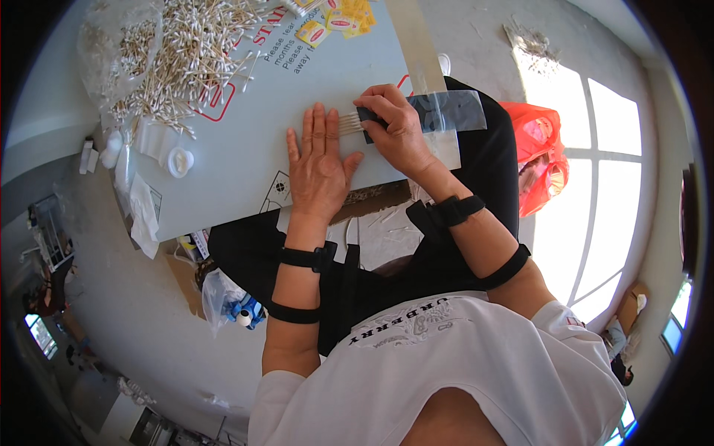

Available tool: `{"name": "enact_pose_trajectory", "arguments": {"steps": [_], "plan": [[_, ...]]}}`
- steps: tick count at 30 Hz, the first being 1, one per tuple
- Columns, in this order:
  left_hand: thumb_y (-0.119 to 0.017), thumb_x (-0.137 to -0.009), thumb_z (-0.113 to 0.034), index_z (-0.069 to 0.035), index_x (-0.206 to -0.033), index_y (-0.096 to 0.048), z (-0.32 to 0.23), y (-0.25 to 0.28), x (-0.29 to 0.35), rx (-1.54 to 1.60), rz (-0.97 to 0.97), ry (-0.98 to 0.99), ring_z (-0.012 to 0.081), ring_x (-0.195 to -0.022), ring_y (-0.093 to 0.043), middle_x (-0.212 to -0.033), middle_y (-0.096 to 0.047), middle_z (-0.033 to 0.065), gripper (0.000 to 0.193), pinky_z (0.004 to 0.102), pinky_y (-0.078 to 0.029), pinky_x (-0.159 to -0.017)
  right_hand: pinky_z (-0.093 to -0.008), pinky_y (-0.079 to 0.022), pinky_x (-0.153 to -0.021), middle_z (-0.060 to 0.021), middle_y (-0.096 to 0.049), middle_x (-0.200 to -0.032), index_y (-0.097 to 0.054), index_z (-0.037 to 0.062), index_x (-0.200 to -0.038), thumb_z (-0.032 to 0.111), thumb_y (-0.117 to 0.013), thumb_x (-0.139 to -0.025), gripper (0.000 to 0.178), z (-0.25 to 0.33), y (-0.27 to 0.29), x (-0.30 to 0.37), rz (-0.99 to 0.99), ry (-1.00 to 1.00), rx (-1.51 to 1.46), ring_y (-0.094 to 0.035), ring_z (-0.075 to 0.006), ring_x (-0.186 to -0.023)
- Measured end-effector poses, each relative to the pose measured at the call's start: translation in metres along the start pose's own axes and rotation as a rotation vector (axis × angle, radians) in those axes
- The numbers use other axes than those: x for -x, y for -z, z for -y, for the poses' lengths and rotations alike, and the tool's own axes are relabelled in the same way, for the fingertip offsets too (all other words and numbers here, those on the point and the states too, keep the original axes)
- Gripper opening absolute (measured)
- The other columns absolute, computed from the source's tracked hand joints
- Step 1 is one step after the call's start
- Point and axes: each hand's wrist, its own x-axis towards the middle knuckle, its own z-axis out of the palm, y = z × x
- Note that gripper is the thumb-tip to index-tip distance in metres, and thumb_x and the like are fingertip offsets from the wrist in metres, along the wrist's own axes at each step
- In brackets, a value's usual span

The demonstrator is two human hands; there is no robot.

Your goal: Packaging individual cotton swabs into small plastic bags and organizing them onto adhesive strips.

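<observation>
A short row of cotton swabs [348, 123] lies side by side on the grey board, their left ends beside or under my left fingers. My left hand [321, 165] lies flat there, fingers stretched out and pointing away from me. The swabs' other ends run into a dark plastic pouch [446, 111] with a clear, shiny end. My right hand [400, 128] grips the pouch near its mouth, thumb and fingers closed on it. Part of the pouch is hidden beneath that hand. Its far end hangs past the board's right edge, over my knee.
A large heap of loose cotton swabs [190, 56] and a clear plastic bag [119, 44] cover the far left of the board [245, 160]. A roll of clear tape [179, 161] stands below them. Yellow cards [346, 18] lie at the back. A red bag [539, 156] sits at right.
</observation>
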Motion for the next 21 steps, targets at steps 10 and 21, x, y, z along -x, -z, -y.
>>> {"name": "enact_pose_trajectory", "arguments": {"steps": [10,21], "plan": [[-0.062,-0.089,-0.037,-0.005,-0.151,-0.027,-0.0047,-0.0038,0.0006,0.004,-0.009,0.014,0.0293,-0.147,-0.021,-0.158,-0.024,0.0149,0.078,0.0531,-0.014,-0.118,-0.0328,-0.051,-0.080,-0.0098,-0.058,-0.104,-0.068,0.0037,-0.100,-0.004,-0.073,-0.069,0.033,-0.0006,0.0024,0.0004,0.056,0.136,0.160,-0.061,-0.0259,-0.094],[-0.064,-0.088,-0.037,-0.004,-0.151,-0.026,-0.0081,-0.0044,0.0006,0.012,-0.014,0.034,0.0310,-0.147,-0.020,-0.158,-0.023,0.0169,0.080,0.0548,-0.014,-0.117,-0.0354,-0.051,-0.071,-0.0094,-0.058,-0.089,-0.068,0.0037,-0.088,-0.001,-0.073,-0.070,0.019,0.0005,0.0066,0.0090,-0.020,0.188,0.234,-0.060,-0.0279,-0.081]]}}
